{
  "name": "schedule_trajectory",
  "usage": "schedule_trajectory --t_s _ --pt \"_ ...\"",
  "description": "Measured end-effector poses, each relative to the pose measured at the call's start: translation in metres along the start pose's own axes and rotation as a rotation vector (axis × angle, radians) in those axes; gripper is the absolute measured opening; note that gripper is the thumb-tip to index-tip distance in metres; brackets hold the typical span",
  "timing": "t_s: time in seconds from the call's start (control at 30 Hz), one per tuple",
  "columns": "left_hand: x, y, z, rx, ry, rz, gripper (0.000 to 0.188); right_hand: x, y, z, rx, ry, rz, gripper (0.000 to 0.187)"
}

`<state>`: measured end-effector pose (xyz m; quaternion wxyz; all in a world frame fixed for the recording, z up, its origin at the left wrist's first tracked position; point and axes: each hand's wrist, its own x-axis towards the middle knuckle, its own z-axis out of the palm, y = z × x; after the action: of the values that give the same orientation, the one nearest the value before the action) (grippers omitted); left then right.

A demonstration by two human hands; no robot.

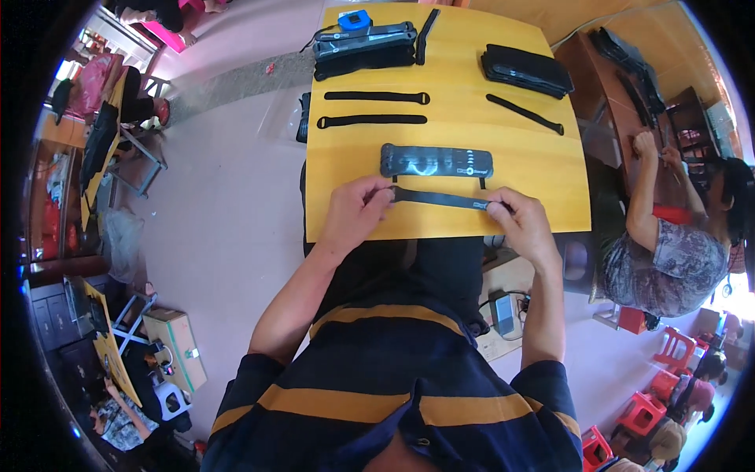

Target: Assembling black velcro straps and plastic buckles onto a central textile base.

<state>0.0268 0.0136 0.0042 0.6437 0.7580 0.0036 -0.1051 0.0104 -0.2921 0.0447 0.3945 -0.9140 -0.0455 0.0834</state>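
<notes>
A dark hook-and-loop strap (440, 198) is stretched nearly level just above the near part of the yellow table (543, 204). My left hand (358, 211) is closed on its left end, thumb and fingers pinched together. At the right end, my right hand (521, 224) pinches the strap by its light printing. Just beyond lies a flat dark bundle of straps (425, 161) with a glossy face and light printing. Two short black ends show below this bundle, toward me. Farther back, two single black straps (376, 97) (377, 120) lie side by side, each with a loop at one end.
Bundled straps (366, 51) are piled at the far left under a blue device (354, 20). Another dark stack (527, 71) sits far right, near a slanting strap (525, 114). A co-worker (668, 252) sits at a brown table on the right. Red stools (641, 413) stand lower right.
</notes>
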Motion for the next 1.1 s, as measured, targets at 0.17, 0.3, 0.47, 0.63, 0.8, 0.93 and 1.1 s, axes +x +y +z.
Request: schedule_trajectory --t_s 0.17,0.3,0.47,0.63,0.8,0.93,1.1 --pt "0.010 0.002 -0.002 0.026 0.051 -0.166 0.013 0.011 0.022 0.011 0.213 -0.047 0.053 0.014" --pt "0.019 -0.005 -0.008 0.079 0.048 -0.175 0.013 0.021 0.029 0.020 0.396 0.029 0.081 0.015" --pt "0.028 -0.009 -0.008 0.162 0.053 -0.138 0.015 0.032 0.035 0.022 0.449 0.111 0.108 0.012" --pt "0.037 -0.012 -0.009 0.301 0.050 -0.124 0.016 0.040 0.038 0.025 0.433 0.145 0.151 0.013" --pt "0.042 -0.016 -0.008 0.329 0.055 -0.145 0.016 0.045 0.042 0.026 0.438 0.139 0.185 0.013" --pt "0.042 -0.011 -0.008 0.371 0.054 -0.166 0.017 0.047 0.039 0.025 0.416 0.147 0.212 0.012" --pt "0.043 -0.011 -0.009 0.389 0.064 -0.153 0.018 0.049 0.038 0.026 0.413 0.149 0.220 0.012"
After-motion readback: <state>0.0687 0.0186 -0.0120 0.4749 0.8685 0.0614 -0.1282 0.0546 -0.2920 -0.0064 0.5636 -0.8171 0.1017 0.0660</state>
